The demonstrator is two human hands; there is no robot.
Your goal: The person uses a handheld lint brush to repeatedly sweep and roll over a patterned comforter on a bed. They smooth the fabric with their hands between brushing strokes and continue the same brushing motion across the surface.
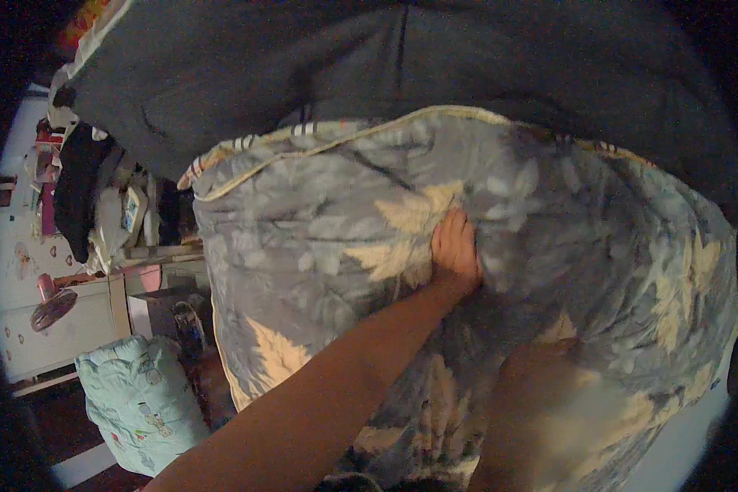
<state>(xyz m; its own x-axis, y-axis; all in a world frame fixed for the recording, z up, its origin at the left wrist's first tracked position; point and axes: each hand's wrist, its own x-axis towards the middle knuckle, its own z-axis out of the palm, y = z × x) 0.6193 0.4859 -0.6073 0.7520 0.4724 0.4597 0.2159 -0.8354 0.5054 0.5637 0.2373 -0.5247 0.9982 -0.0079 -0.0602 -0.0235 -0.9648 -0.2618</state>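
A thick grey quilt (pixel 320 215) with pale yellow leaf prints and cream piping fills the middle of the view, bunched into a large rounded bundle. My left hand (pixel 458 249) lies palm down on its upper face, beside a leaf print, with the fingers extended and close together. No separate object shows in that hand. Lower right, a dark, blurred shape that looks like my right forearm and hand (pixel 535 363) rests against the quilt. Its fingers cannot be made out. A strip of striped and checked fabric (pixel 304 129) shows along the quilt's far edge.
Dark grey cloth (pixel 357 55) spreads behind the quilt. At left stand a rolled mint-green quilt (pixel 141 400) with cartoon prints, a small pink fan (pixel 52 301), a white cabinet (pixel 67 326) with heart marks, and a cluttered shelf (pixel 160 251). Dark clothing (pixel 80 190) hangs above the cabinet.
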